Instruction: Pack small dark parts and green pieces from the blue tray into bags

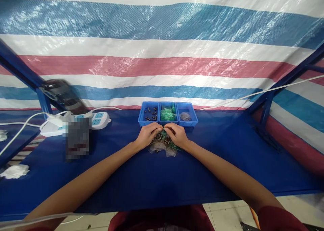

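My left hand and my right hand meet over a small pile of clear plastic bags holding dark metal parts and some green pieces. Thumbs and forefingers of both hands are pinched together; what lies between them is too small to make out. Just beyond stand three blue bins side by side. Several small dark metal fittings lie in the left bin. Green plastic packets fill much of the middle bin. The right bin contains some clear small bags.
On the left, a white power strip with plugs and cables lies behind a blurred dark object. A dark bottle leans near the frame. Crumpled white tissue rests at the left edge. Striped sheeting hangs behind the blue table.
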Tool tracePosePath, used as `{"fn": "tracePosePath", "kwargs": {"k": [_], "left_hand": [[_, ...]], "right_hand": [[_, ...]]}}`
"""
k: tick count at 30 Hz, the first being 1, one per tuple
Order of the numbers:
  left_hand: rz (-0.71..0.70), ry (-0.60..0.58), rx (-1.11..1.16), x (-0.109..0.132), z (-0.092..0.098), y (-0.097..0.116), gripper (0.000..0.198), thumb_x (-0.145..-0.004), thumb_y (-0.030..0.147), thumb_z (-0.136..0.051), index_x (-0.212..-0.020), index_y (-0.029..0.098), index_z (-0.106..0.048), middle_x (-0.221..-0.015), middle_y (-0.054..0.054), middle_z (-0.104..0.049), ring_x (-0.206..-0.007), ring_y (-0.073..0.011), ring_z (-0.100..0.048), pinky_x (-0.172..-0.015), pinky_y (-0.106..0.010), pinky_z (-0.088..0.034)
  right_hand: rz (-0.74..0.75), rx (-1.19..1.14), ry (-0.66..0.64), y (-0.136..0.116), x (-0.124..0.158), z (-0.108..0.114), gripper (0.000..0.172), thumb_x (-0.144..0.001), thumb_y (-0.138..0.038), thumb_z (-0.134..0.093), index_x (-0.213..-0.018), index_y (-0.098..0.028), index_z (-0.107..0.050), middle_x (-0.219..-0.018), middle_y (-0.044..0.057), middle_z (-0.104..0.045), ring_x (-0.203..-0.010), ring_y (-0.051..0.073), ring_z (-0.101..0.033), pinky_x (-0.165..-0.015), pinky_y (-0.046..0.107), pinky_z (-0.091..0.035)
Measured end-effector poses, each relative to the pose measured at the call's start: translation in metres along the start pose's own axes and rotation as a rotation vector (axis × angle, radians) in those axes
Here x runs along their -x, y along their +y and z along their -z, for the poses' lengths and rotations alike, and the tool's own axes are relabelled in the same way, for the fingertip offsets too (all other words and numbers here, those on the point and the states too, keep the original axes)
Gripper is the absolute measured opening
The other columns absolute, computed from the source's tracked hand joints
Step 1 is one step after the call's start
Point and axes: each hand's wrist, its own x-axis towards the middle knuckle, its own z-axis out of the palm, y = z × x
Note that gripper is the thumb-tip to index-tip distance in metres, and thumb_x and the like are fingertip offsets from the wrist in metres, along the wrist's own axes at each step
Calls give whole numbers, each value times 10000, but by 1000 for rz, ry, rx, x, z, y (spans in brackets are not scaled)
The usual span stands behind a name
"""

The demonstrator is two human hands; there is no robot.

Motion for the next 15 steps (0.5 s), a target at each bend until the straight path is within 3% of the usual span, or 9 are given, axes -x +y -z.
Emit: {"fn": "tracePosePath", "kwargs": {"k": [8,15], "left_hand": [[4,65,-58,0,1,3,220,-915,314,-490,-991,172,-641,-925,-56,-674,-840,-153,-633,-751,-253,-498],[5,89,-96,1,-1,4,246,-887,350,-533,-1013,171,-646,-937,-60,-686,-736,-136,-637,-679,-238,-515]], "right_hand": [[-57,7,7,1,1,0,236,-932,-357,-437,-905,-179,-589,-700,24,-585,-566,128,-513,-559,249,-425],[-48,23,18,2,1,-1,238,-932,-361,-443,-893,-178,-590,-734,33,-600,-592,133,-526,-588,256,-424]]}}
